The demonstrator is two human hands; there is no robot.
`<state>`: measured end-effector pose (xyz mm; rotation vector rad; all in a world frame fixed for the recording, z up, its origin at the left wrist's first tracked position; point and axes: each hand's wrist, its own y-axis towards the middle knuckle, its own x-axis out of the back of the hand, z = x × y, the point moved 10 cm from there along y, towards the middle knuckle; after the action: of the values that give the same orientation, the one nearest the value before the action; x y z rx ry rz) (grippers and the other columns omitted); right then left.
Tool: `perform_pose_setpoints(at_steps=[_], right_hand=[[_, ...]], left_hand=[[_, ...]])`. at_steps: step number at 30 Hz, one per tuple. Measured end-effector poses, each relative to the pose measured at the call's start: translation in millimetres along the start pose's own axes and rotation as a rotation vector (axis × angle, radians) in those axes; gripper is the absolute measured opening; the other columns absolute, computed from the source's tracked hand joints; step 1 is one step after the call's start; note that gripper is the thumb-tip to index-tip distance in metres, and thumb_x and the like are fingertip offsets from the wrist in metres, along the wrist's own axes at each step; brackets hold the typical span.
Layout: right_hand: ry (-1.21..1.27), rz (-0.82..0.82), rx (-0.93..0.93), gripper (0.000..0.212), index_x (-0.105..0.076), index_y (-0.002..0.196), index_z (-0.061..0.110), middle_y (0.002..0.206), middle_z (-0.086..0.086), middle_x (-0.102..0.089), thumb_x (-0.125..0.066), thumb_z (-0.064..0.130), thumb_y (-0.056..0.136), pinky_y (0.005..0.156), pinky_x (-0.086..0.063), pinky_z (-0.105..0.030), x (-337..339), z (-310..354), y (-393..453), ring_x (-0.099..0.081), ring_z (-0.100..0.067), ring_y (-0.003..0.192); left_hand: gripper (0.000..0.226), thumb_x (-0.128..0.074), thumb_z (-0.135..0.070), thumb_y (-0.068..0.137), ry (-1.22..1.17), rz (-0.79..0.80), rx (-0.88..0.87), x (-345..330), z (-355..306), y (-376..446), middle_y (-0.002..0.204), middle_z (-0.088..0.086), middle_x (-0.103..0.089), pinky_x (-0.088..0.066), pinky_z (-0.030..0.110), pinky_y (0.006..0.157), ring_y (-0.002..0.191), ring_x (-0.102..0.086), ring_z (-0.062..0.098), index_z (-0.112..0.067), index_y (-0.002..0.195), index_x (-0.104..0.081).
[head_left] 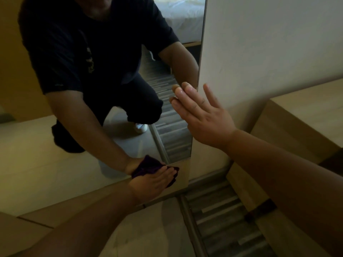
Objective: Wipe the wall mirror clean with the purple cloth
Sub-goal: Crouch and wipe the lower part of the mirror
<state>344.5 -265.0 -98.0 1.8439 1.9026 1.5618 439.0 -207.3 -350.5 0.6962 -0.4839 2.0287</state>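
The tall wall mirror (115, 52) fills the left and middle of the head view, reflecting a crouching person in dark clothes. My left hand (152, 182) presses the purple cloth (174, 173) flat against the mirror's bottom right corner; most of the cloth is hidden under my fingers, and its reflection shows just above. My right hand (202, 115) rests with fingers spread and flat on the mirror's right edge, about halfway up, holding nothing.
A white wall (269, 43) runs right of the mirror. A light wooden cabinet (300, 115) stands at the right, close to my right forearm. Below lie a striped grey floor strip (222, 219) and pale floor (148, 229).
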Motion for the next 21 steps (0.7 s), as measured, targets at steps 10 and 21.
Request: perform_pose_setpoints(at_steps=[10,21], right_hand=[[0.018,0.146,-0.037,0.064,-0.008,0.158,0.012,0.164,-0.013,-0.002,-0.03,0.014,0.098,0.122,-0.001,-0.055,4.9,4.3,0.3,0.003,-0.03,0.153],[0.054,0.276,-0.199,0.078,-0.014,0.152,0.005,0.163,-0.018,-0.003,-0.055,0.019,0.087,0.12,-0.005,-0.062,27.4,20.3,9.6,-0.001,-0.037,0.152]], left_hand=[[0.072,-0.067,-0.025,0.086,-0.021,0.019,0.001,22.8,40.1,-109.7,0.157,0.009,-0.033,-0.01,0.044,0.122,0.147,-0.022,0.026,-0.007,0.148,-0.036],[0.053,-0.03,-0.01,0.097,-0.088,-0.073,0.5,96.2,139.7,-229.6,0.159,0.012,-0.03,-0.016,0.048,0.121,0.148,-0.027,0.03,-0.008,0.151,-0.034]])
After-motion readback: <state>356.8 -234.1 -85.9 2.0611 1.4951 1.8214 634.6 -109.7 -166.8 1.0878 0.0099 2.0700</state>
